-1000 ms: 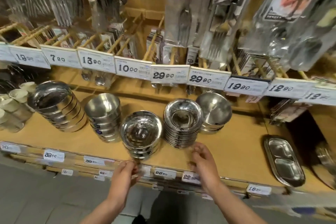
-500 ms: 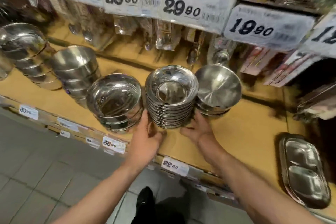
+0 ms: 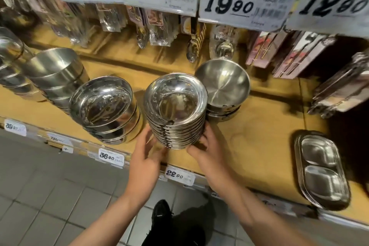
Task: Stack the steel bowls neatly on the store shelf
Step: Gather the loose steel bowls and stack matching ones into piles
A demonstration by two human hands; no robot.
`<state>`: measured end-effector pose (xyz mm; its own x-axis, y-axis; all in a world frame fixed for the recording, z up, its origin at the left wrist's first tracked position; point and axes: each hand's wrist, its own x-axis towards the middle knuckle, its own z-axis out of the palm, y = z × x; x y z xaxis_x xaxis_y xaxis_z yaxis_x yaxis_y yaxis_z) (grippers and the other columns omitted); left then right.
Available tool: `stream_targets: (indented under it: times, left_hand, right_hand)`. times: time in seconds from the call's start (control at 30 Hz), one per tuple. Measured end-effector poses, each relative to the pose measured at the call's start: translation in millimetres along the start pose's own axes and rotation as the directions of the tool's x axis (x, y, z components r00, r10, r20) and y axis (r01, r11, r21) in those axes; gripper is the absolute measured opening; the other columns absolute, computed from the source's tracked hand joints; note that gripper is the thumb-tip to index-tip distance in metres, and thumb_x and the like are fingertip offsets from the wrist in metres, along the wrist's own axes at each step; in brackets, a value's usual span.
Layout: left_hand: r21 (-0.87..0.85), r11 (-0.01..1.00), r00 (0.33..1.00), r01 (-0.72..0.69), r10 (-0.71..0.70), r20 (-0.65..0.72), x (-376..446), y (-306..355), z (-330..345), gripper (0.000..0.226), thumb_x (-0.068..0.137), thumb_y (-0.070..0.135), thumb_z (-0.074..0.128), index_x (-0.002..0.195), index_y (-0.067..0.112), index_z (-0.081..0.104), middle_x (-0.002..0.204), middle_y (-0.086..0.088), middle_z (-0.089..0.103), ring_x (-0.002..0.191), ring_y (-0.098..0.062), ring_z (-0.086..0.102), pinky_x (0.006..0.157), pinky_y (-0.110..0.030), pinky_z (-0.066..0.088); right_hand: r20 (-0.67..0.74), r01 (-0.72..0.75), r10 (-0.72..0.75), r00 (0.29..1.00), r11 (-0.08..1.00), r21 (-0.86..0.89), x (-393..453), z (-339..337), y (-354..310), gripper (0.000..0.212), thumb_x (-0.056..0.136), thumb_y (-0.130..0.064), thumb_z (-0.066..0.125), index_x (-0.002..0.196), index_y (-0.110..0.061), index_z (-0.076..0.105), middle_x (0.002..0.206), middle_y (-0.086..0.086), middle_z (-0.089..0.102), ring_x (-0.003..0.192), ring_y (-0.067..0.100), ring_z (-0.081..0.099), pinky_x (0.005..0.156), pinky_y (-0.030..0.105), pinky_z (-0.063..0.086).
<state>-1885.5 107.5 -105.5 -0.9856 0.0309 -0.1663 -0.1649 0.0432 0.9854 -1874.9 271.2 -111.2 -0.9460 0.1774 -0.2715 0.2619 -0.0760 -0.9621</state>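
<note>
Two hands are cupping the middle stack [image 3: 175, 110] on the shelf [image 3: 255, 142]: left hand [image 3: 145, 156] and right hand [image 3: 209, 152] are pressing its lower rims, grips loosely curled. Squeezing evenly should be aligning the rims (neighbouring bowls [image 3: 223, 86] are sitting close).

Left hand [image 3: 144, 163] and right hand [image 3: 207, 151] reach forward, fingers seemingly straight.

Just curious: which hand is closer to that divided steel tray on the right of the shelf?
Right. The right hand is at the bowl stack, on its tray side; the left hand is on the stack's far side.
</note>
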Motion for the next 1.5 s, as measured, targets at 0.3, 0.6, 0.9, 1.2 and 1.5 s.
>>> stream_targets:
  times: [0.3,0.6,0.9,1.2,1.5]
  left_hand:
    - [-0.066,0.988,0.972,0.137,-0.122,0.2,-8,0,25,0.049,0.094,0.048,0.055,0.141,0.033,0.056,0.134,-0.007,0.064,0.117,-0.02,0.066,0.099,-0.043,0.054]
    - [-0.087,0.984,0.923,0.156,-0.114,0.367,-11,-7,97,0.051,0.081,0.056,0.068,0.129,0.042,0.06,0.137,-0.004,0.06,0.124,-0.022,0.063,0.101,-0.047,0.054]
    - [-0.094,0.986,0.919,0.141,-0.095,0.382,-1,-1,152,0.02,0.099,0.022,0.059,0.114,0.035,0.06,0.098,0.024,0.069,0.094,0.004,0.068,0.074,-0.025,0.059]
    - [-0.079,0.989,0.915,0.125,-0.085,0.394,1,10,185,0.025,0.101,0.018,0.058,0.124,0.025,0.054,0.106,0.014,0.069,0.089,0.013,0.066,0.067,-0.007,0.051]
    - [-0.066,0.984,0.902,0.163,-0.122,0.414,7,7,190,0.02,0.101,0.022,0.058,0.115,0.035,0.057,0.099,0.026,0.072,0.092,0.009,0.068,0.078,-0.02,0.059]
  right_hand:
    - [-0.023,-0.066,0.066,0.998,0.998,-0.01,-52,-57,12,0.073,0.083,-0.019,0.077,0.12,-0.072,0.043,0.118,-0.039,0.062,0.109,-0.02,0.057,0.082,0.009,0.052]
    - [-0.26,0.024,-0.053,0.964,0.993,-0.116,-69,-118,7,0.107,0.06,-0.024,0.092,0.148,-0.032,0.032,0.149,0.007,0.041,0.138,0.02,0.046,0.112,0.047,0.044]
    - [-0.418,0.034,-0.13,0.899,0.973,-0.23,-67,-154,-6,0.09,0.061,-0.033,0.091,0.13,-0.06,0.04,0.125,-0.036,0.051,0.119,-0.014,0.052,0.1,0.019,0.048]
    - [-0.432,0.027,-0.08,0.898,0.991,-0.128,-53,-181,-6,0.08,0.072,-0.012,0.086,0.139,-0.039,0.052,0.127,-0.019,0.068,0.119,0.0,0.063,0.105,0.038,0.052]
    - [-0.487,0.061,-0.088,0.869,0.996,-0.072,-53,-181,3,0.075,0.078,-0.002,0.08,0.14,-0.037,0.053,0.13,-0.02,0.065,0.119,-0.007,0.059,0.096,0.012,0.05]
